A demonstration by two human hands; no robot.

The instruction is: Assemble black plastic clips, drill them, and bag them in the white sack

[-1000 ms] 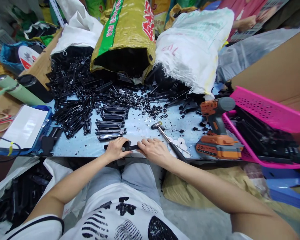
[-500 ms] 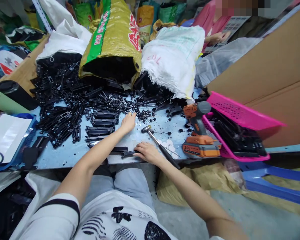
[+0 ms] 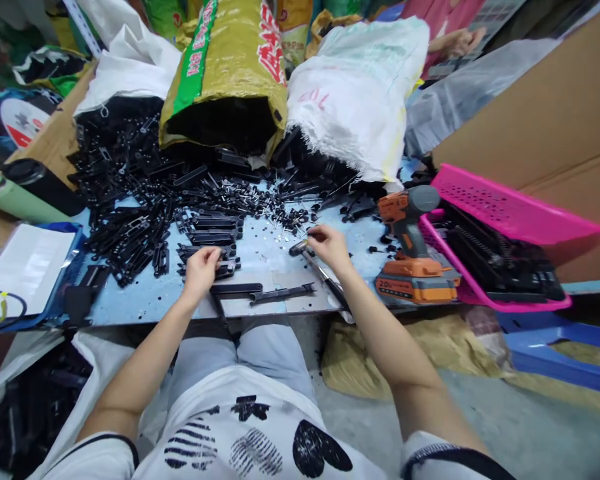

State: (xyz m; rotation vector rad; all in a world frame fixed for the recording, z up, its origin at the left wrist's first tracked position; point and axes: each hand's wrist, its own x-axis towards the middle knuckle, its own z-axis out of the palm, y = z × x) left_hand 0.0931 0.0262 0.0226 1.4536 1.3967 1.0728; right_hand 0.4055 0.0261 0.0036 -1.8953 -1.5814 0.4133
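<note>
My left hand (image 3: pixel 201 272) is closed in a pinch over the near end of a row of narrow black plastic parts (image 3: pixel 213 223). Whatever its fingertips hold is too small to make out. Over the hammer (image 3: pixel 325 272), close to its metal head, my right hand (image 3: pixel 329 249) has thumb and fingers pressed together; their content is hidden. Between the hands, at the bench's front edge, lie a flat black plastic strip (image 3: pixel 237 289) and a longer jointed black piece (image 3: pixel 283 293). Small pins with black heads (image 3: pixel 280 203) are scattered beyond my hands.
An orange cordless drill (image 3: pixel 411 247) stands right of the hammer, beside a pink basket (image 3: pixel 520 230) of black parts. Gold (image 3: pixel 225 67) and white sacks (image 3: pixel 353 100) line the back. Black parts are heaped left (image 3: pixel 125 180). A co-worker's hands (image 3: pixel 460 43) show behind.
My left hand has drawn back from the pins toward the row of parts. My right hand has left the black piece at the edge and moved up and right to the hammer head.
</note>
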